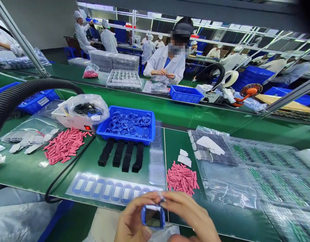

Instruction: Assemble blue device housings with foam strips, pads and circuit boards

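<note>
At the front edge of the green table, my left hand (133,216) is closed round the left side of a small blue plastic frame (144,216) with a dark, screen-like centre. My right hand (186,211) has its fingers bent over the frame's top right, thumb side low. Both sets of fingertips meet at the top edge, over something small and pale that I cannot make out. Just beyond lies a sheet of clear oval films (108,190). Pink strips (182,178) are heaped past my right hand.
A blue bin (100,132) of blue frames stands behind rows of black pieces (128,156). More pink strips (64,144) lie left, near a black cable (69,164). Bagged circuit boards (271,181) cover the right. A black hose (43,85) arches at left. A co-worker (167,64) sits opposite.
</note>
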A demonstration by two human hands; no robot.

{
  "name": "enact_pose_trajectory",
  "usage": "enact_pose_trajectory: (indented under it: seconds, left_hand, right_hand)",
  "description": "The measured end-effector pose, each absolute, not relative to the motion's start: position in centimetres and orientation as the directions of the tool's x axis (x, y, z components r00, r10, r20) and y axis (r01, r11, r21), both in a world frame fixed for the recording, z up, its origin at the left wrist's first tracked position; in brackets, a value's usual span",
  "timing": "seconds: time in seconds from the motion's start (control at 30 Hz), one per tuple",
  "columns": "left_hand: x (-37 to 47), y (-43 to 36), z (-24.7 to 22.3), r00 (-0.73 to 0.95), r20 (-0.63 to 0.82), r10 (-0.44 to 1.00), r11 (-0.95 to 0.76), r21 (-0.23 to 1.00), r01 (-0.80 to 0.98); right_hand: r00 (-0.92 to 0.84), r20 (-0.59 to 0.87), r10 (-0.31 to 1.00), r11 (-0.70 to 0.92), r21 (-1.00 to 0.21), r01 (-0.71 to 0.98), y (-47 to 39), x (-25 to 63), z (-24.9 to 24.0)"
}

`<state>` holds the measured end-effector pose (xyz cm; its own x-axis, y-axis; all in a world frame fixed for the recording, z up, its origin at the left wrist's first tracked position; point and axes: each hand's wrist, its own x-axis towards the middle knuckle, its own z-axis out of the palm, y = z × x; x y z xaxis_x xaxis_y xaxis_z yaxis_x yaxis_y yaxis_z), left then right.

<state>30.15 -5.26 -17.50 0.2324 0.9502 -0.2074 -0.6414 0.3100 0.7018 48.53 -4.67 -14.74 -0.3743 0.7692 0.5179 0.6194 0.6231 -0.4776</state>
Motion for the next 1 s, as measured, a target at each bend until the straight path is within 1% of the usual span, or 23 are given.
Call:
enact_pose_trajectory:
  seconds: [0.03, 0.07, 0.1, 0.13, 0.17, 0.23, 0.33, 0.47, 0.67, 0.8, 1.0]
  left_hand:
    - [30.2, -5.1, -17.5, 0.219, -0.232, 0.948, 0.319, 0.668, -0.672]
    - [30.2, -5.0, -17.5, 0.211, -0.250, 0.945, 0.325, 0.644, -0.693]
    - [30.2, -4.8, -17.4, 0.210, -0.263, 0.942, 0.332, 0.627, -0.704]
    - [30.1, -4.7, -17.4, 0.224, -0.273, 0.936, 0.348, 0.614, -0.708]
    - [30.1, -4.6, -17.4, 0.239, -0.280, 0.930, 0.364, 0.606, -0.708]
    - [30.0, -4.6, -17.5, 0.266, -0.297, 0.917, 0.395, 0.590, -0.704]
    - [29.9, -4.8, -17.6, 0.293, -0.323, 0.900, 0.433, 0.573, -0.696]
    - [29.8, -5.1, -17.5, 0.309, -0.367, 0.877, 0.474, 0.566, -0.674]
    - [29.6, -5.6, -17.4, 0.318, -0.406, 0.857, 0.508, 0.564, -0.651]
    - [29.3, -6.0, -17.5, 0.343, -0.392, 0.854, 0.518, 0.566, -0.642]
    - [29.1, -6.2, -17.6, 0.410, -0.389, 0.825, 0.565, 0.559, -0.607]
  right_hand:
    - [-0.338, 0.468, 0.817, 0.557, -0.485, 0.674, -4.1, 49.6, -15.5]
    - [-0.276, 0.395, 0.876, 0.453, -0.478, 0.753, -3.2, 50.9, -16.3]
    - [-0.134, 0.384, 0.913, 0.307, -0.433, 0.848, -2.2, 52.2, -17.2]
    - [0.011, 0.334, 0.943, 0.119, -0.367, 0.923, -1.0, 53.5, -18.1]
    - [0.067, 0.305, 0.950, 0.041, -0.333, 0.942, 0.2, 54.7, -19.0]
    - [0.090, 0.252, 0.964, -0.016, -0.281, 0.959, 2.3, 56.5, -20.4]
    - [0.043, 0.175, 0.984, -0.003, -0.220, 0.975, 4.3, 57.5, -21.5]
    - [-0.010, 0.088, 0.996, 0.024, -0.165, 0.986, 4.9, 57.6, -21.5]
    - [-0.026, 0.029, 0.999, 0.029, -0.103, 0.994, 5.7, 57.6, -21.0]
    - [-0.032, 0.025, 0.999, 0.035, -0.107, 0.994, 6.4, 57.8, -20.9]
    - [-0.032, 0.084, 0.996, 0.048, -0.195, 0.980, 6.9, 58.6, -20.6]
